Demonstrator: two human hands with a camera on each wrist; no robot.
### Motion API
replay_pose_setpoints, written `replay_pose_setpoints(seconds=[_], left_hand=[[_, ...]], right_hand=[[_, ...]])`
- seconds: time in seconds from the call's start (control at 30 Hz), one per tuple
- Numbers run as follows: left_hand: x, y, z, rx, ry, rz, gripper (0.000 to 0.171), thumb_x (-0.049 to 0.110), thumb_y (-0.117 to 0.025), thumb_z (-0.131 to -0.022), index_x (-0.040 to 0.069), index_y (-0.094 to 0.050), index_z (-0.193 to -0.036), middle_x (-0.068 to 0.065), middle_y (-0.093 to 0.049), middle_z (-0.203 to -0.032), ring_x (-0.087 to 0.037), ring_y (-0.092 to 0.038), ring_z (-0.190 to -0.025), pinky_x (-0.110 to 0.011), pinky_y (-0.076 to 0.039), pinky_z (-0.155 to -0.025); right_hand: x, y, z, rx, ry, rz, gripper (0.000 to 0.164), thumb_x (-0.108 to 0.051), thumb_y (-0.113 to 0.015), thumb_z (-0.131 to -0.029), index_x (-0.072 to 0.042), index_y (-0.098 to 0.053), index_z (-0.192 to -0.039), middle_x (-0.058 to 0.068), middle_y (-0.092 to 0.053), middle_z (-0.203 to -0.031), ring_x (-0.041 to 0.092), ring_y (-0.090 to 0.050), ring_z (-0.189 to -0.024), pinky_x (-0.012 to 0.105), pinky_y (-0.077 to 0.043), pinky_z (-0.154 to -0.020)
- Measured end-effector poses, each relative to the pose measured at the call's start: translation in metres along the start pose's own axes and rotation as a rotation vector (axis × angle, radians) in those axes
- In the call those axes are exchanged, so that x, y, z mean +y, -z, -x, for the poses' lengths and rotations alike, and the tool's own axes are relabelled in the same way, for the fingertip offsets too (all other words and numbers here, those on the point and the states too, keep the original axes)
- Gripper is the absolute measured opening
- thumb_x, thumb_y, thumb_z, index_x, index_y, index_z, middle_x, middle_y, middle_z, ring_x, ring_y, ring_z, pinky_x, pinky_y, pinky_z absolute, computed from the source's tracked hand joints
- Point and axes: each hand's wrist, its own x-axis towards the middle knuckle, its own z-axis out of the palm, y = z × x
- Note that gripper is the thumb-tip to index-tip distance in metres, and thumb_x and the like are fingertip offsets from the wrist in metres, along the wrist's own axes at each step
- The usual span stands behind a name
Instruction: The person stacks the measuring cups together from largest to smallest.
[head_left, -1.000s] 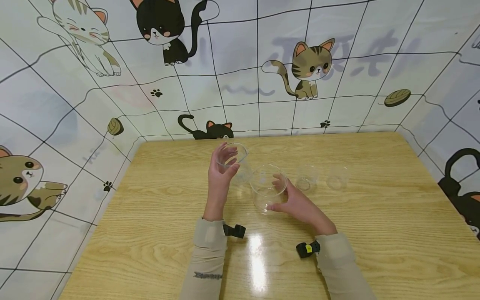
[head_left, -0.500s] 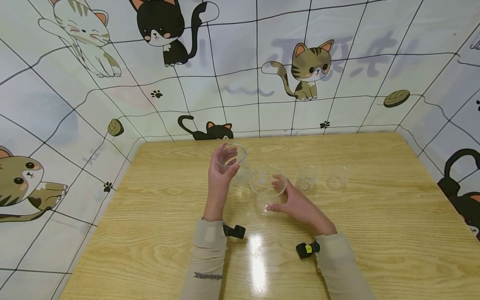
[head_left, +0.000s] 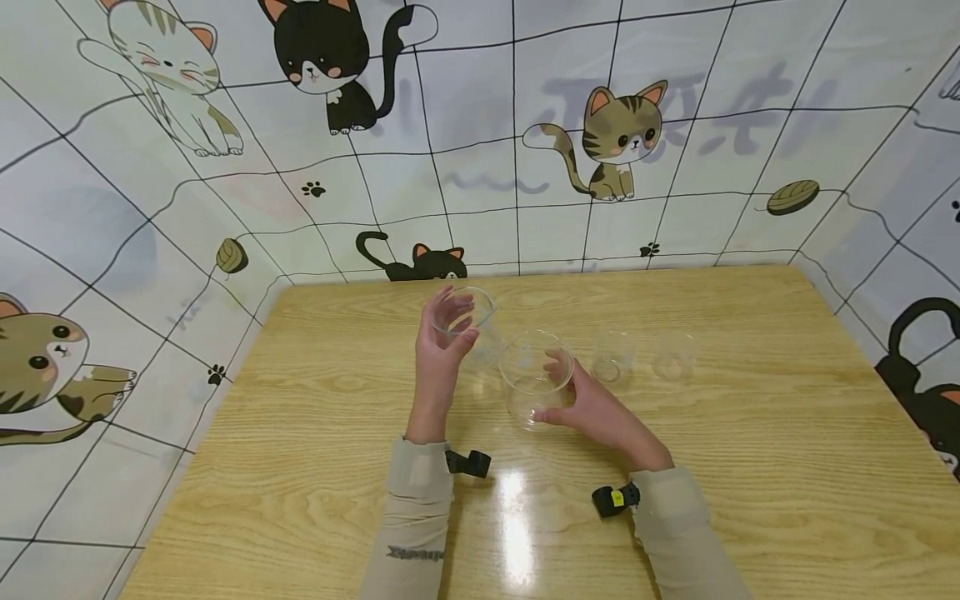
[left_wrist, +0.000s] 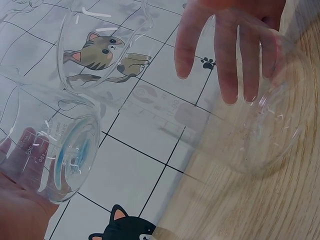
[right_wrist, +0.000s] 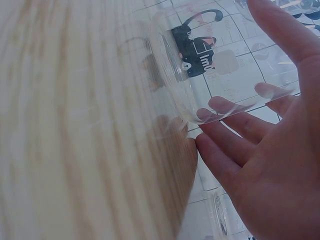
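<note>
My left hand (head_left: 438,354) grips a clear glass beaker (head_left: 480,315) with a pouring lip, its fingers and thumb around the side. In the left wrist view this beaker (left_wrist: 77,150) shows printed graduations and a bluish tint at its base. Just to the right, a wider clear beaker (head_left: 521,400) is held by my right hand (head_left: 600,408), thumb on the near side and fingers on the far side. White printed marks show through this larger beaker (right_wrist: 225,50) in the right wrist view. Both look empty, and their rims stand close together.
Two smaller clear glass vessels (head_left: 609,367) (head_left: 673,362) stand to the right, behind the right hand. The wooden table (head_left: 315,467) ends at a cat-printed cloth wall (head_left: 480,225) at the back and sides. Black cameras (head_left: 468,463) sit on both wrists.
</note>
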Motion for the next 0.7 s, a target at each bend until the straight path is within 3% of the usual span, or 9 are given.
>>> replay_pose_setpoints(seconds=[0.4, 0.53, 0.7], left_hand=[[-0.012, 0.005, -0.003, 0.003, -0.025, 0.002, 0.078, 0.03, -0.071, -0.076, 0.002, -0.029, -0.135, -0.021, -0.044, -0.126, -0.032, -0.042, -0.116, -0.047, -0.03, -0.098], [-0.012, 0.004, -0.002, 0.004, -0.031, 0.007, 0.076, 0.032, -0.071, -0.075, 0.006, -0.032, -0.134, -0.021, -0.044, -0.126, -0.032, -0.042, -0.116, -0.048, -0.03, -0.098], [-0.009, 0.004, -0.002, 0.001, -0.037, 0.011, 0.071, 0.032, -0.071, -0.075, 0.012, -0.035, -0.133, -0.021, -0.043, -0.126, -0.033, -0.041, -0.116, -0.048, -0.03, -0.098]], right_hand=[[-0.001, -0.001, 0.001, -0.009, 0.0, -0.01, 0.089, -0.038, -0.074, -0.07, -0.028, -0.018, -0.139, 0.001, -0.035, -0.137, 0.024, -0.033, -0.125, 0.05, -0.03, -0.097], [-0.003, -0.001, 0.002, -0.011, -0.013, -0.004, 0.089, -0.038, -0.074, -0.071, -0.029, -0.018, -0.139, 0.001, -0.035, -0.138, 0.024, -0.033, -0.125, 0.05, -0.031, -0.096], [-0.022, 0.003, 0.008, -0.023, -0.023, -0.037, 0.086, -0.031, -0.074, -0.072, -0.028, -0.019, -0.139, 0.007, -0.034, -0.139, 0.03, -0.032, -0.125, 0.052, -0.031, -0.095]])
